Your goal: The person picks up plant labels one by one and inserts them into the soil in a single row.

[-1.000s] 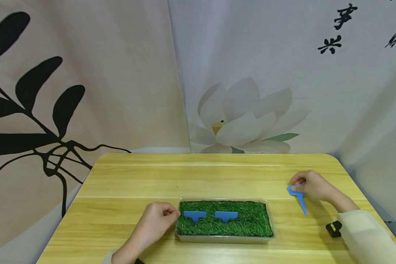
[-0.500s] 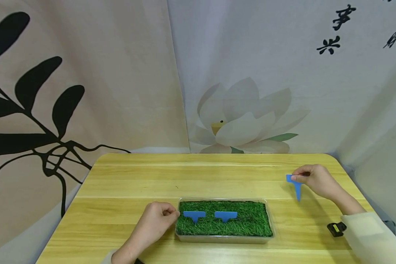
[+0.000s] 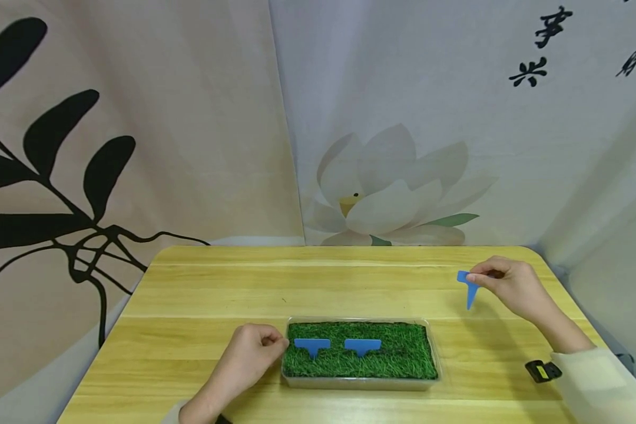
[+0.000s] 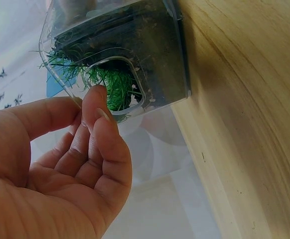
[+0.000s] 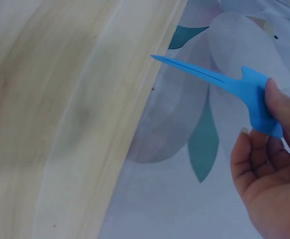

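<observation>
My right hand (image 3: 515, 290) pinches a blue T-shaped plant label (image 5: 258, 102) by its wide head, between thumb and fingers. Its pointed stem hangs downward above the right part of the table. At the near middle stands a clear plastic box (image 3: 360, 384) filled with green artificial grass (image 3: 397, 362). Two more blue plant labels stand upright in the grass, a left one (image 3: 312, 344) and a middle one (image 3: 363, 344). My left hand (image 3: 250, 354) holds the box's left rim with thumb and forefinger; in the left wrist view the other fingers curl below.
The wooden table (image 3: 217, 294) has rounded far corners, and a pale printed curtain (image 3: 217, 147) hangs right behind it. A small black and yellow device (image 3: 543, 371) is at my right sleeve (image 3: 599, 377).
My right hand has lifted the plant label up and slightly away from me, and the label has swung from slanting to hanging nearly upright. The left hand and the box stay put.
</observation>
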Tool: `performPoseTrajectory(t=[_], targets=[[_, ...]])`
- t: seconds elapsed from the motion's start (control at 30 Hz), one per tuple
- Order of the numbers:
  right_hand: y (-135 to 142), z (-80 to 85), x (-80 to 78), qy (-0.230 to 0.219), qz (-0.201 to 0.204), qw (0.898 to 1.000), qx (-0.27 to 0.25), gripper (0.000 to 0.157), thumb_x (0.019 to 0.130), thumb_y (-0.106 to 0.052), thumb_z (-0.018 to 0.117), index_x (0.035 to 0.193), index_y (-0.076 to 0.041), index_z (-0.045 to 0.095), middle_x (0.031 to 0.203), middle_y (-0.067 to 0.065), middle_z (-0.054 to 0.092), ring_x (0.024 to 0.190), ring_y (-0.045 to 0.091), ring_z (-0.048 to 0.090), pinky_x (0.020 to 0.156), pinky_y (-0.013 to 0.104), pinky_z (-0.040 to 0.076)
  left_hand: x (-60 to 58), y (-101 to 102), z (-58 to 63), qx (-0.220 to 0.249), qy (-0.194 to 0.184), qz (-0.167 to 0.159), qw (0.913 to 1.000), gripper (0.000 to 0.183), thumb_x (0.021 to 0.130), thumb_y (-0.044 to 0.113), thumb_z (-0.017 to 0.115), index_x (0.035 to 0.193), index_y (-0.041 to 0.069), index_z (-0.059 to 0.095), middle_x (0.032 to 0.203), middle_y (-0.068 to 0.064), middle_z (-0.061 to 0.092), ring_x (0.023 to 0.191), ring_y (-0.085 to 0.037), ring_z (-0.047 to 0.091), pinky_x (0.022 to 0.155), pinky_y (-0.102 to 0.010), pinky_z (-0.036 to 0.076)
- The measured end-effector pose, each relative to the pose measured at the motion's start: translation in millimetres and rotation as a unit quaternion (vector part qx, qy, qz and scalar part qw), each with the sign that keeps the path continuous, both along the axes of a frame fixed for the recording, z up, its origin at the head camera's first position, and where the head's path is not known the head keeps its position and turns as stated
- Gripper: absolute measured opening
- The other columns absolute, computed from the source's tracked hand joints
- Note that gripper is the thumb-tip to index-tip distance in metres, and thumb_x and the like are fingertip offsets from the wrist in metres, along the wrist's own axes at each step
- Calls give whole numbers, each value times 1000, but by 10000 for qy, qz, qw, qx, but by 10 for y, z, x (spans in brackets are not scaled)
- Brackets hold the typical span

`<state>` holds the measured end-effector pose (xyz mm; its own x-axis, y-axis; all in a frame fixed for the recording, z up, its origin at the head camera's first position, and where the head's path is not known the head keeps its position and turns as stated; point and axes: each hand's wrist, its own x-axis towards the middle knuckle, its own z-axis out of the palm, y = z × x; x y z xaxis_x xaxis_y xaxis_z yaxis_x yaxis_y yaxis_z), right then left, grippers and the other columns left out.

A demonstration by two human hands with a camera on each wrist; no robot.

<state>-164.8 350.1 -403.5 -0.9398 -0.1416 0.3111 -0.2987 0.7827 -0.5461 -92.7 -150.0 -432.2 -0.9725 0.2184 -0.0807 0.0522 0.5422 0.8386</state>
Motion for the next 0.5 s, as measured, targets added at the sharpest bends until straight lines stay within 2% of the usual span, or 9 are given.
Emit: performPoseTrajectory(t=[0.37,0.5], targets=[[-166,160,130,505,73,9987,-2,2,93,-12,80,94,-11,81,92,-1,75,78,1,60,61,20,48,-4,-8,9,38,30,-33,10000,21,96,8,70,77,13,75,65,-4,64,52,-5,40,51,-22,38],[-220,208,178,674,85,9977,-38,8,93,-7,79,98,-13,82,95,0,75,83,-4,59,63,18,47,1,-9,4,35,51,-43,10000,21,96,8,70,77,13,75,65,-4,64,52,-5,40,51,-21,37]])
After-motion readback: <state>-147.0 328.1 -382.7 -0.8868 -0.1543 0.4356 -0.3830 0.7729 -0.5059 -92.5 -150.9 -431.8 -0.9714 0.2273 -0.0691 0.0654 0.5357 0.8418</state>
